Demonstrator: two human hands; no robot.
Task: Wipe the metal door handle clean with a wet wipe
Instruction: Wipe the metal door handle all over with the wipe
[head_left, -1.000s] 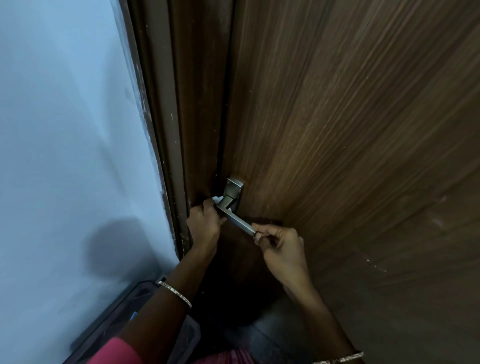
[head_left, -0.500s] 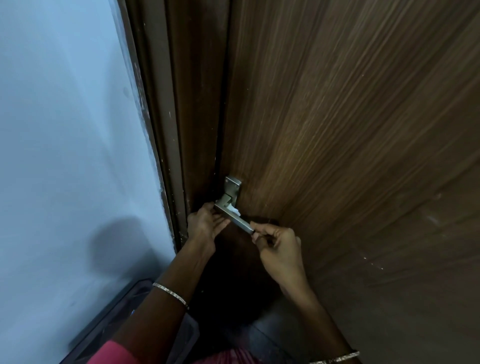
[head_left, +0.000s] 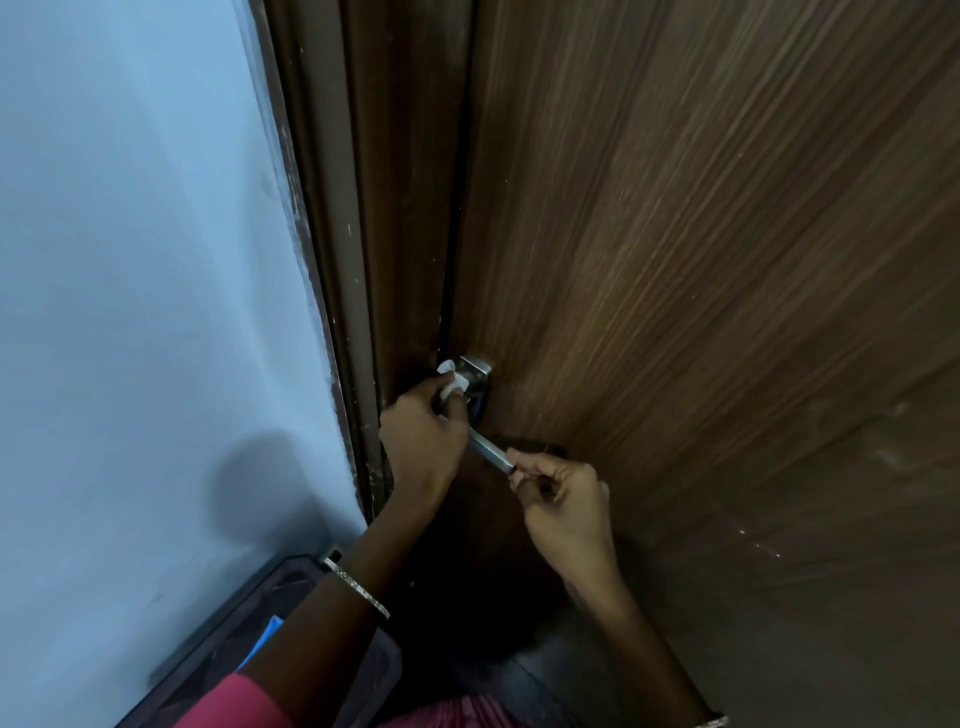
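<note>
A metal lever door handle (head_left: 491, 451) with a square base plate (head_left: 477, 375) sits on a brown wooden door (head_left: 701, 286). My left hand (head_left: 423, 441) holds a crumpled white wet wipe (head_left: 453, 381) pressed against the base plate, and it covers the inner part of the lever. My right hand (head_left: 563, 501) pinches the free end of the lever between thumb and fingers. Only a short stretch of the lever shows between the two hands.
The dark door frame (head_left: 363, 260) runs down just left of the handle, with a pale blue wall (head_left: 145, 286) beyond it. A dark case with a blue patch (head_left: 249, 623) lies on the floor below my left forearm.
My left hand has slid up along the lever to the base plate, bringing the white wipe into plain sight. My right hand has stayed on the lever's end.
</note>
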